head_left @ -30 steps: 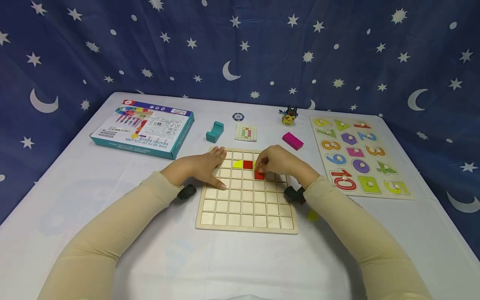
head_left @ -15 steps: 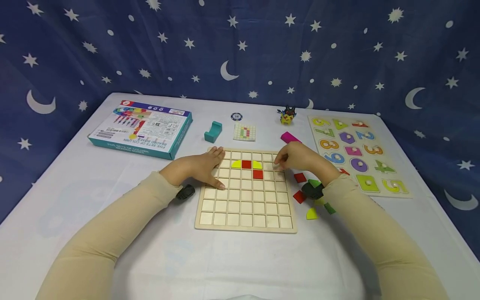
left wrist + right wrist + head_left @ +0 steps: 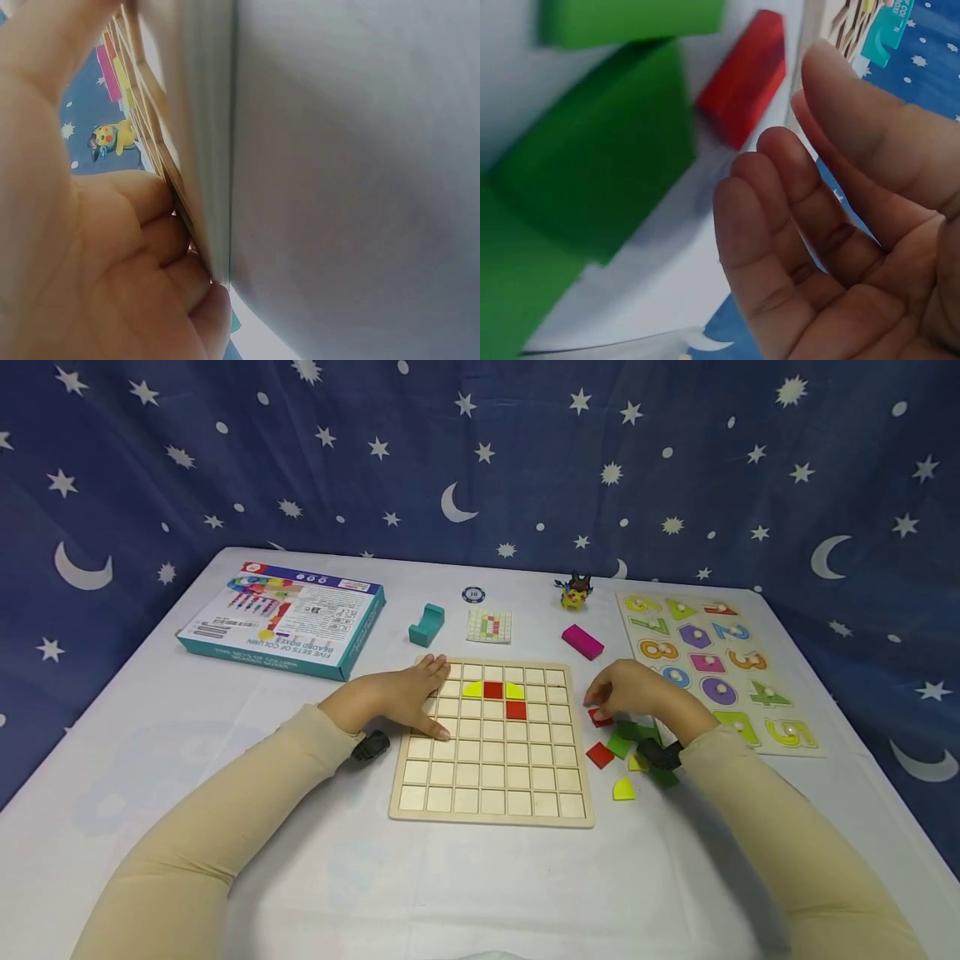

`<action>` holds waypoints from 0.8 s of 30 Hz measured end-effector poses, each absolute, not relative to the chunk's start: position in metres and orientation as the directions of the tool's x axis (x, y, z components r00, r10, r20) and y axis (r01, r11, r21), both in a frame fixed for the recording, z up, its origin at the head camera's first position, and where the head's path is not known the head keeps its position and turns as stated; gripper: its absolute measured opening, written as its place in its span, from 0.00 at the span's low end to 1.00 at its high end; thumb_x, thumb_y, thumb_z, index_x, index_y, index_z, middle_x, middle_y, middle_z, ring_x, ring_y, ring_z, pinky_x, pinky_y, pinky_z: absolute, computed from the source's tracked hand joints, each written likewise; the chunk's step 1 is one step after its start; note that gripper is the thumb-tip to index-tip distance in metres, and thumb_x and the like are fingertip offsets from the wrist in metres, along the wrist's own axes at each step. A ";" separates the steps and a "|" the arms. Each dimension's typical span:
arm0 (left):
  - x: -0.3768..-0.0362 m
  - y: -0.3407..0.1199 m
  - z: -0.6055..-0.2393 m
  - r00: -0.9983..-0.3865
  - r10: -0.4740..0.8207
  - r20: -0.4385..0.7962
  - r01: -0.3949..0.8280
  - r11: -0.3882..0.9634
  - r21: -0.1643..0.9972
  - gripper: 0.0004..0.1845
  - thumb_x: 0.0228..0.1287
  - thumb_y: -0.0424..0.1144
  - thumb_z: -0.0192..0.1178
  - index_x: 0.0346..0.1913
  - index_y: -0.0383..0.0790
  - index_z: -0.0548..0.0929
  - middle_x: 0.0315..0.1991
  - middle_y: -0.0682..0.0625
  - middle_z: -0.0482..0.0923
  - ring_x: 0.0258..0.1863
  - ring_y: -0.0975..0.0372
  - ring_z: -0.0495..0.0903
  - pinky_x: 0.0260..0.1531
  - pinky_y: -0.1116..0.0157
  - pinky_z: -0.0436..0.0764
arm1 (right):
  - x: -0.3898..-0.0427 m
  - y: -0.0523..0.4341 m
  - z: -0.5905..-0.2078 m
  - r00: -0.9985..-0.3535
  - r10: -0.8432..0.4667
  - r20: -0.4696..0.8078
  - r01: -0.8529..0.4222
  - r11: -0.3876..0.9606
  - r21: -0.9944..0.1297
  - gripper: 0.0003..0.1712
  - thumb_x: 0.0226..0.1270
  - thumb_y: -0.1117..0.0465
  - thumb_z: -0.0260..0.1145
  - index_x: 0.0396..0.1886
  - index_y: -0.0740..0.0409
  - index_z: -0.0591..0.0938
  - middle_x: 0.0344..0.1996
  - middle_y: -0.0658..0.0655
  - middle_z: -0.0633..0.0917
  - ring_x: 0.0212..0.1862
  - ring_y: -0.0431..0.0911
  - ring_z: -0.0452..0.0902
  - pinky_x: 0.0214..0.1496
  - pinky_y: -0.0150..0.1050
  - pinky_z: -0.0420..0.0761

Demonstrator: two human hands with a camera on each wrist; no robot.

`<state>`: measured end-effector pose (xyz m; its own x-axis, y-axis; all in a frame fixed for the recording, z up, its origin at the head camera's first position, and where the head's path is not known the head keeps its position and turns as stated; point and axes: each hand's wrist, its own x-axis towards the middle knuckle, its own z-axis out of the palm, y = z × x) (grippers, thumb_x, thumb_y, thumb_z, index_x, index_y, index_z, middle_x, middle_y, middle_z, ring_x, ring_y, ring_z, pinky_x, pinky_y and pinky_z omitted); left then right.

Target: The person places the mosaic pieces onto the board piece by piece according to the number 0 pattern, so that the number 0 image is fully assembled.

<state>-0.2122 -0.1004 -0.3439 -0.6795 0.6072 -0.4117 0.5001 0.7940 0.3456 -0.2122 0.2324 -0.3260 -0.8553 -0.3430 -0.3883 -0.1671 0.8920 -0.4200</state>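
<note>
A wooden grid board lies in the middle of the white table. Its upper rows hold two yellow quarter pieces with a red square between them, and a second red square sits one row lower. My left hand rests flat on the board's left part, and its fingers lie against the board's edge. My right hand hovers over loose pieces to the right of the board. Its fingers are loosely curved and hold nothing, just above a red piece and green pieces.
More loose pieces lie right of the board: a red square, a green one, a yellow one. A number puzzle is further right. Behind the board are a toy box, teal block, pattern card, figurine and magenta block.
My right hand left the board, where a yellow quarter now lies beside the upper red square, and moved right and down to the loose pieces. The left hand stayed put.
</note>
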 end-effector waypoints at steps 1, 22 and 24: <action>-0.212 -0.101 -0.344 -0.680 0.606 -0.412 0.500 0.795 0.345 0.61 0.49 0.62 0.63 0.71 0.30 0.39 0.73 0.38 0.29 0.72 0.48 0.28 0.70 0.52 0.40 | -0.212 0.234 -0.327 -0.854 -0.339 -0.393 -0.161 0.893 -0.421 0.11 0.51 0.68 0.69 0.37 0.60 0.85 0.32 0.55 0.84 0.36 0.46 0.75 0.43 0.40 0.77; -0.211 -0.100 -0.343 -0.681 0.603 -0.415 0.499 0.797 0.340 0.61 0.50 0.62 0.63 0.71 0.30 0.39 0.73 0.39 0.29 0.72 0.48 0.28 0.70 0.53 0.40 | -0.205 0.238 -0.327 -0.885 -0.328 -0.329 -0.171 0.888 -0.427 0.04 0.51 0.69 0.68 0.28 0.60 0.82 0.25 0.53 0.78 0.33 0.47 0.70 0.35 0.36 0.71; -0.211 -0.100 -0.343 -0.681 0.603 -0.416 0.500 0.797 0.338 0.60 0.50 0.62 0.63 0.71 0.30 0.39 0.73 0.39 0.29 0.72 0.48 0.29 0.70 0.53 0.40 | -0.206 0.238 -0.325 -0.890 -0.319 -0.325 -0.162 0.889 -0.427 0.03 0.52 0.69 0.68 0.28 0.61 0.82 0.24 0.53 0.78 0.31 0.46 0.70 0.33 0.35 0.70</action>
<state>-0.2113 -0.1001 -0.3429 -0.6807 0.6030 -0.4161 0.4999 0.7975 0.3379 -0.2060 0.2378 -0.3245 -0.8903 -0.3186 -0.3255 -0.1622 0.8895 -0.4272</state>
